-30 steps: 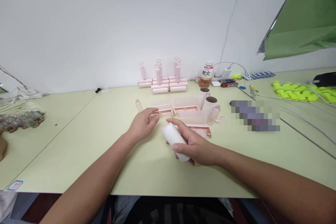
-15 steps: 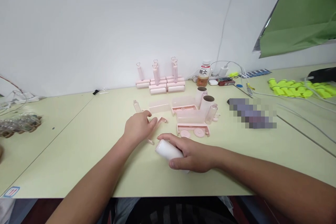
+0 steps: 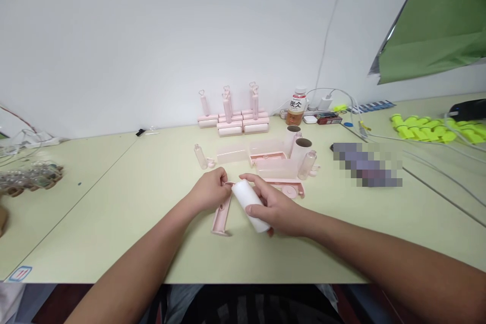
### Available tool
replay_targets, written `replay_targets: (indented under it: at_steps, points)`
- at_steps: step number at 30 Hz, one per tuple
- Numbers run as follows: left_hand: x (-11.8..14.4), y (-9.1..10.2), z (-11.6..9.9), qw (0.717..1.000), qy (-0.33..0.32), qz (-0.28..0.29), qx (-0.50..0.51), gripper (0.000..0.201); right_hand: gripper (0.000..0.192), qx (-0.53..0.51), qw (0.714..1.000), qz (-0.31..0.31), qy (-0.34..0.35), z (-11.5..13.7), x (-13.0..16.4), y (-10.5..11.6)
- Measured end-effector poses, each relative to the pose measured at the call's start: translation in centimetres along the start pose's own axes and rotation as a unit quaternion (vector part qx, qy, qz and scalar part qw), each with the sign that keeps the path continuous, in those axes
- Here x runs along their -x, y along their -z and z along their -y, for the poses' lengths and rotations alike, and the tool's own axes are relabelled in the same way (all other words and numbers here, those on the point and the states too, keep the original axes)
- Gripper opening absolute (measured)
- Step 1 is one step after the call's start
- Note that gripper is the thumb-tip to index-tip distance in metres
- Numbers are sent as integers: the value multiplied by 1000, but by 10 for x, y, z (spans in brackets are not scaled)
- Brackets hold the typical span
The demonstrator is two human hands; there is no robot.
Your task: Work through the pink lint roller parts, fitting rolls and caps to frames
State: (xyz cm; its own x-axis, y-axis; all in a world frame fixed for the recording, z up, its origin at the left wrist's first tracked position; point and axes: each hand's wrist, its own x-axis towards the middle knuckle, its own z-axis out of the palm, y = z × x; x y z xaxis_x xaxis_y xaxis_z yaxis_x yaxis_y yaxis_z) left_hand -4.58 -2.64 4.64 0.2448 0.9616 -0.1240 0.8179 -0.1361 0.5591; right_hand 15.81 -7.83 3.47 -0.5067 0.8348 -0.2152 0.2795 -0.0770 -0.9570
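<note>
White roll (image 3: pixel 251 205) held in right hand (image 3: pixel 279 207), just above the tabletop (image 3: pixel 114 212), centre of view; roll lies slantwise, far end toward 11 o'clock, near end toward 5. Right hand closed around the roll's near half, thumb on the near side and fingers curled over the top. Left hand (image 3: pixel 208 191) closed on the far end of a pink frame piece (image 3: pixel 221 215), a narrow trough-like plastic part that runs from the hand toward 6 o'clock, its near end resting on the tabletop. Frame's far end and the roll's far end nearly touch; cannot tell whether they meet. Judged handling: roll looks light, firm enough to keep its shape, likely paper on a hollow core, smooth surface, so best gripped round the middle rather than at the tips. Frame looks thin, stiff, light, possibly brittle at its end tabs; best pinched along its side walls. At 12 o'clock from the hands: loose pink parts (image 3: pixel 268 154), clear tubes, cardboard cores (image 3: pixel 301 149). Farther at 12, against the wall, a row of assembled pink rollers (image 3: pixel 233 121) standing handle-up. Drink bottle (image 3: pixel 297 107) at 1 o'clock. Yellow pieces (image 3: pixel 429 129) far off at 2 o'clock.
</note>
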Motion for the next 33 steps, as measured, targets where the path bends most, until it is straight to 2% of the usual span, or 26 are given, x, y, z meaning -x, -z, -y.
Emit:
replay_targets:
  at_steps: [3,8,11,15,25,33]
  points:
    - [-3,-3,2,999,-15,-14,48,16,72,-77,997,-29,14,-2,-3,-2]
    - [-5,-6,3,994,-33,-57,87,8,79,-151,988,-40,10,-2,-6,-4]
    - [-6,-6,1,990,-33,-39,128,18,83,-172,984,-52,2,0,-7,-5]
    - [-5,-5,-1,992,-15,-24,123,17,85,-201,978,-61,4,0,-7,-6]
    - [-3,-3,-5,995,1,-62,79,20,87,-164,984,-62,35,-2,-4,-9]
    - [-2,-10,-6,993,33,-22,109,14,80,-140,989,-30,33,-5,-4,-11]
